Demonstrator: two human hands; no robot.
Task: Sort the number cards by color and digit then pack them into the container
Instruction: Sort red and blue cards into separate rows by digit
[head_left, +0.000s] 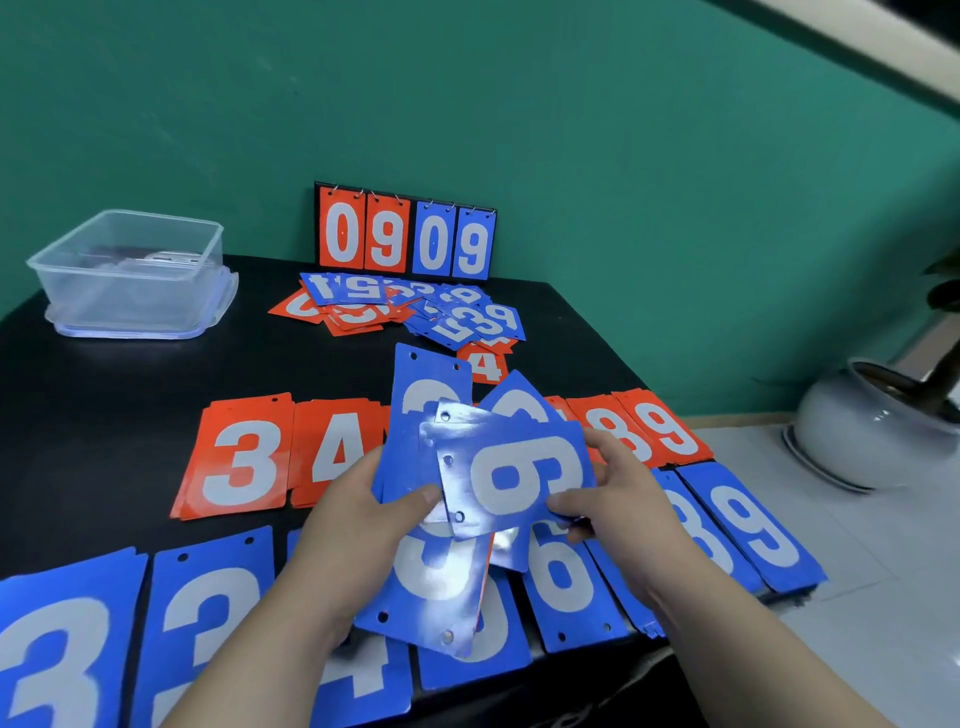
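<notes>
A black table (104, 415) stands against a teal wall (571, 130), with pale tiled floor (857, 571) to the right, where a white pot (872, 421) holds a plant. At the far left of the table sits a clear plastic container (130, 270). At the far edge, against the wall, a scoreboard stand (405, 234) shows red 0 9 and blue 0 9. Just in front of it lies a loose pile (410, 309) of mixed red and blue cards. A red row (239, 457) of cards runs left to right across the middle, with 3, 4, 8 and 9 readable. A blue row (561, 577) lies along the near edge, with 3, 3, 4, 6, 8 and 9 visible. Above the centre of both rows, the left hand (358, 519) grips a fan of blue cards (431, 587), fingers curled beneath and thumb pressed on top. The right hand (618, 499) pinches the right end of the top card (519, 478), a blue 6 or 9 turned sideways.
</notes>
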